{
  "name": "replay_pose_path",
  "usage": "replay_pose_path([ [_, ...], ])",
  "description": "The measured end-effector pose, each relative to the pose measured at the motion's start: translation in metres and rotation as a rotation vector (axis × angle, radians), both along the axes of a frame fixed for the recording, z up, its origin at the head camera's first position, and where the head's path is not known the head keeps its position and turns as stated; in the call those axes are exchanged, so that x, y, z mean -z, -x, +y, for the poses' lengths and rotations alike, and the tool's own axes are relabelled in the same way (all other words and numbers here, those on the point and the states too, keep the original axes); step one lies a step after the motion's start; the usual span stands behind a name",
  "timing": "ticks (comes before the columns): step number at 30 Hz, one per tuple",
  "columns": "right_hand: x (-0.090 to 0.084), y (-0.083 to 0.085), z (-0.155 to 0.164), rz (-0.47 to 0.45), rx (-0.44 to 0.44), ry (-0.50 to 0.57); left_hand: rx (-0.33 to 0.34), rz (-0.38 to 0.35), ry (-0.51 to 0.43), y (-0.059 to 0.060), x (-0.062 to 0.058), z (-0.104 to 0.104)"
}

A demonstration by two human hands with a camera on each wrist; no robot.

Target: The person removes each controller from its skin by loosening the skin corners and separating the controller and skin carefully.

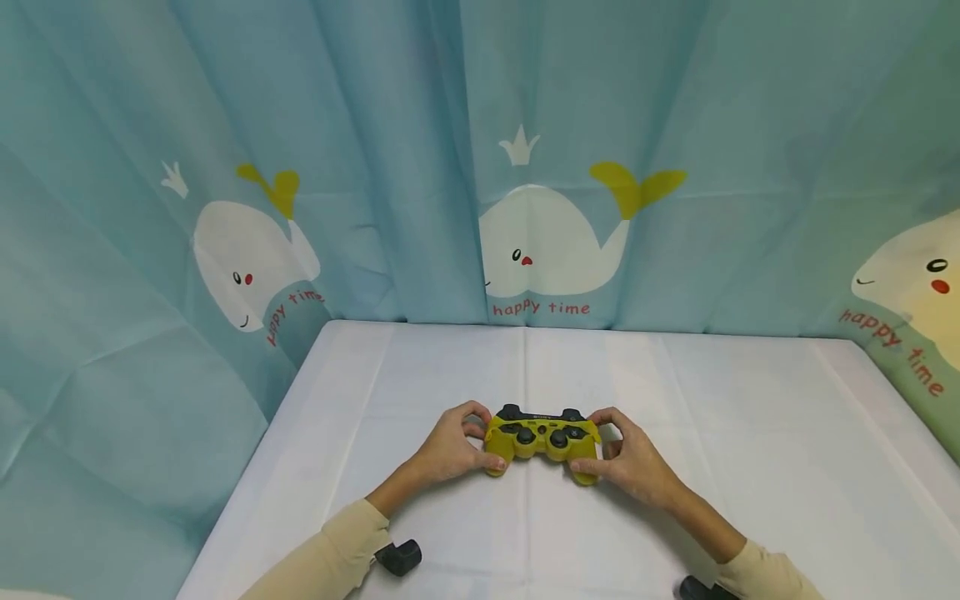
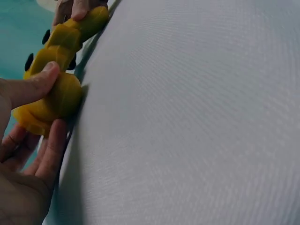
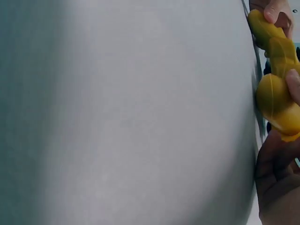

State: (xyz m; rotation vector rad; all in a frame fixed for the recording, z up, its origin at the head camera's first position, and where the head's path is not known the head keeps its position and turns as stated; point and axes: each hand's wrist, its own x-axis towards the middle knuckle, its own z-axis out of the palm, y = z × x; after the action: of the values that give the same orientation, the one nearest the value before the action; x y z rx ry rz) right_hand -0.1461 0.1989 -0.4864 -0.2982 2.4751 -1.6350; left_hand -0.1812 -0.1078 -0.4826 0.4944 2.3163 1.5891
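A game controller (image 1: pixel 542 429) lies at the middle of the white table, its sticks facing up and its black shoulder buttons at the far side. Yellow, soft-looking material covers its body. My left hand (image 1: pixel 452 447) holds the left end, thumb on the grip and fingers around the outer side. At the other end my right hand (image 1: pixel 637 463) holds it in much the same way. In the left wrist view the left thumb presses on the yellow controller (image 2: pixel 65 96). The right wrist view shows only part of the controller (image 3: pixel 273 98), cut off by the frame edge.
A white cloth covers the table (image 1: pixel 750 433). Blue curtains (image 1: pixel 390 167) printed with whales hang behind it and along its sides. Black wrist-worn devices (image 1: pixel 400 557) sit near both sleeves, low over the table.
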Motion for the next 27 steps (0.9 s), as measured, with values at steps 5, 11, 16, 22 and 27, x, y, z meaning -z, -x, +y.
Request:
replay_pose_path([
  [5, 0.001, 0.002, 0.001, 0.019, -0.037, 0.031, -0.03, 0.082, -0.035, -0.004, 0.004, 0.001],
  [11, 0.0, -0.001, 0.002, 0.053, -0.052, -0.005, -0.041, 0.151, -0.045, -0.016, -0.013, 0.006],
  [16, -0.001, -0.006, 0.0, 0.102, 0.037, -0.095, -0.063, 0.222, -0.075, -0.014, 0.006, 0.008],
  [22, 0.0, -0.009, -0.004, 0.133, 0.136, -0.234, -0.105, 0.198, -0.011, -0.021, 0.008, 0.009],
  [27, -0.005, -0.008, -0.006, 0.187, 0.098, -0.283, -0.039, 0.312, 0.171, -0.027, 0.002, 0.012],
])
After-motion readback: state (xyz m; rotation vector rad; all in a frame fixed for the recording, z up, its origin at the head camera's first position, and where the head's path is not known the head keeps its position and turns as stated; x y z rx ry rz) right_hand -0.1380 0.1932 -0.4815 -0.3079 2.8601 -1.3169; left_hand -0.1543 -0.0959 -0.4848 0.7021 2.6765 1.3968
